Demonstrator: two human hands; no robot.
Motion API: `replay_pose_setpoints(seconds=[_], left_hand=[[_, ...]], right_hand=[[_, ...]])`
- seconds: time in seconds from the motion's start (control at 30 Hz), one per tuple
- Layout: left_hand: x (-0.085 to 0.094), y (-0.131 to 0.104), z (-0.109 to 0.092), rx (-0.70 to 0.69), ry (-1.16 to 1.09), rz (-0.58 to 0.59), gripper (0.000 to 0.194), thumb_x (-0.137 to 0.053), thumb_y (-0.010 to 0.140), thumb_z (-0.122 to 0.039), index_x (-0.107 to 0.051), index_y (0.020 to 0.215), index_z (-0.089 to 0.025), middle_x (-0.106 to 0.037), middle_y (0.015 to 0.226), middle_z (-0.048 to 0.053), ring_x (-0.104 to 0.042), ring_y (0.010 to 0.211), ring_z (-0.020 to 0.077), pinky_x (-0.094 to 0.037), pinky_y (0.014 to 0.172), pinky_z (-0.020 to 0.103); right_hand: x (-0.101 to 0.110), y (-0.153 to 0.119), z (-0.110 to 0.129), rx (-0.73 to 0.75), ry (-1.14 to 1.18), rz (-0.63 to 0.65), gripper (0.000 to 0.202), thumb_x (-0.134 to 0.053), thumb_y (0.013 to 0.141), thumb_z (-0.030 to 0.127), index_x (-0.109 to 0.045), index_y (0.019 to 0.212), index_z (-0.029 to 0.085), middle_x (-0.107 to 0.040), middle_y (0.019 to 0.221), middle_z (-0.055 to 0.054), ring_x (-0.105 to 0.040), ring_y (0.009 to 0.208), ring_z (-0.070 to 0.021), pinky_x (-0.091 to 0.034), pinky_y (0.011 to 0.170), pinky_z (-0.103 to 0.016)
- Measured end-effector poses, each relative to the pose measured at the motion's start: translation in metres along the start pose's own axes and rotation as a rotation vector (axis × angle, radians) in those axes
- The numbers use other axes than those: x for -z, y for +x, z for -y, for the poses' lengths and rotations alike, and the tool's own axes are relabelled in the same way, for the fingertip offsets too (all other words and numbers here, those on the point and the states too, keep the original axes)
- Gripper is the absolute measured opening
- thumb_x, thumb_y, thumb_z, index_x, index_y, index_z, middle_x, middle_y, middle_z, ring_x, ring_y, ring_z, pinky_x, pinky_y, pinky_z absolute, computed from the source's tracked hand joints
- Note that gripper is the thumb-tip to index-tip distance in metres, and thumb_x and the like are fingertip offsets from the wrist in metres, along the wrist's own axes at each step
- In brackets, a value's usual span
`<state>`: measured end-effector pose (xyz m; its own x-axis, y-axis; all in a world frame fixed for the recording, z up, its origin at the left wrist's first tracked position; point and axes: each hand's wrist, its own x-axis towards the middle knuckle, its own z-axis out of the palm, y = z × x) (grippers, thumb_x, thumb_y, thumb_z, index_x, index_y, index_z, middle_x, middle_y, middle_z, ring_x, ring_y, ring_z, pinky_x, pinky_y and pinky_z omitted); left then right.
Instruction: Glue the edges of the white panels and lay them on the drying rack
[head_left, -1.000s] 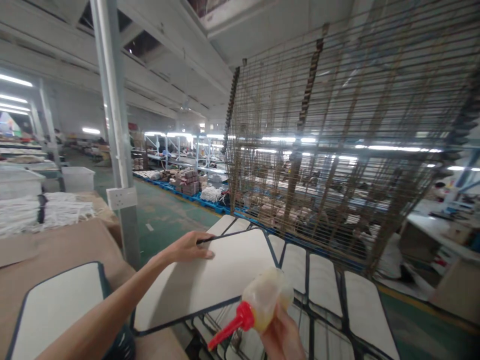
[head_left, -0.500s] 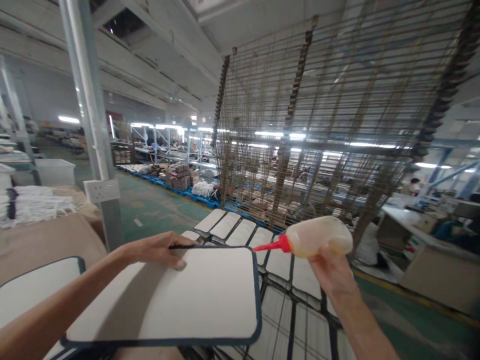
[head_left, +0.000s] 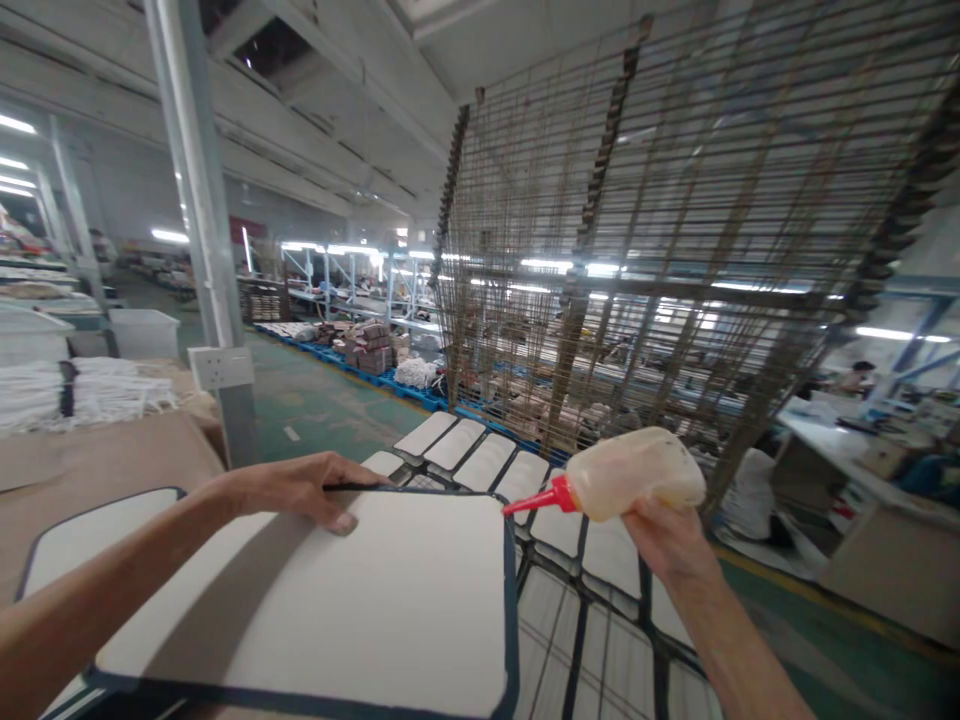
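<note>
My left hand (head_left: 311, 490) grips the far edge of a white rounded panel (head_left: 390, 600) with a dark blue border, thumb on top and fingers over the edge. In my right hand (head_left: 664, 535) is a translucent squeeze bottle (head_left: 634, 472) with a red nozzle, held on its side and pointing left. The nozzle tip is at the panel's far right corner, on or just over the dark border; whether it touches I cannot tell. Under my left forearm lies a second white panel (head_left: 82, 540) with the same dark edging.
Behind the panel, several white pads (head_left: 480, 462) lie in rows on a dark rack. A tall wire-mesh frame (head_left: 675, 200) leans beyond them. A metal post (head_left: 199, 200) with a socket box (head_left: 221, 368) stands at left, near white strips (head_left: 112, 385). At right is a worktable (head_left: 847, 470).
The nozzle tip has shifted slightly down along the panel's corner. The panel and my left hand appear a little further left and the panel lower, while the camera view has turned slightly left.
</note>
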<state>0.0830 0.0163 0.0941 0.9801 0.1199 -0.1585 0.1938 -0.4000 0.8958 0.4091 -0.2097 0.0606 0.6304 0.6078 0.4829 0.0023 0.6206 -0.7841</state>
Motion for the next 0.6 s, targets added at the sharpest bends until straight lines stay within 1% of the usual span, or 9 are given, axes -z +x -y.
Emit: replay_pose_setpoints(seconds=[0.2, 0.37, 0.43, 0.6], left_hand=[[-0.005, -0.002, -0.002, 0.004, -0.025, -0.008, 0.061, -0.072, 0.073, -0.040, -0.059, 0.129, -0.017, -0.069, 0.115, 0.007, -0.063, 0.103, 0.0290, -0.050, 0.084, 0.027], [-0.003, -0.004, 0.001, -0.001, -0.025, -0.010, 0.060, -0.071, 0.073, -0.039, -0.059, 0.128, -0.018, -0.068, 0.117, 0.006, -0.061, 0.105, 0.0300, -0.050, 0.085, 0.029], [-0.003, -0.006, 0.001, -0.007, -0.027, -0.012, 0.059, -0.071, 0.074, -0.038, -0.059, 0.128, -0.019, -0.068, 0.117, 0.006, -0.062, 0.104, 0.0296, -0.050, 0.085, 0.028], [-0.003, -0.010, -0.003, -0.017, -0.053, -0.020, 0.058, -0.072, 0.074, -0.037, -0.060, 0.128, -0.018, -0.069, 0.115, 0.006, -0.063, 0.102, 0.0290, -0.051, 0.083, 0.027]], right_hand=[[0.009, -0.002, -0.006, 0.028, 0.034, -0.009, 0.072, -0.089, 0.042, 0.041, -0.065, 0.109, 0.031, -0.074, 0.083, -0.003, -0.069, 0.079, -0.0271, -0.052, 0.087, -0.049], [0.010, 0.000, -0.007, 0.049, 0.011, 0.044, 0.074, -0.087, 0.048, 0.041, -0.062, 0.116, 0.031, -0.074, 0.089, -0.006, -0.068, 0.087, -0.0299, -0.050, 0.090, -0.053], [0.008, 0.002, -0.006, 0.068, 0.006, 0.040, 0.072, -0.087, 0.048, 0.041, -0.062, 0.115, 0.031, -0.074, 0.091, -0.006, -0.068, 0.088, -0.0291, -0.050, 0.089, -0.051], [0.005, 0.002, -0.006, 0.077, -0.001, 0.034, 0.070, -0.087, 0.047, 0.044, -0.064, 0.111, 0.032, -0.074, 0.090, -0.004, -0.068, 0.081, -0.0263, -0.052, 0.087, -0.047]])
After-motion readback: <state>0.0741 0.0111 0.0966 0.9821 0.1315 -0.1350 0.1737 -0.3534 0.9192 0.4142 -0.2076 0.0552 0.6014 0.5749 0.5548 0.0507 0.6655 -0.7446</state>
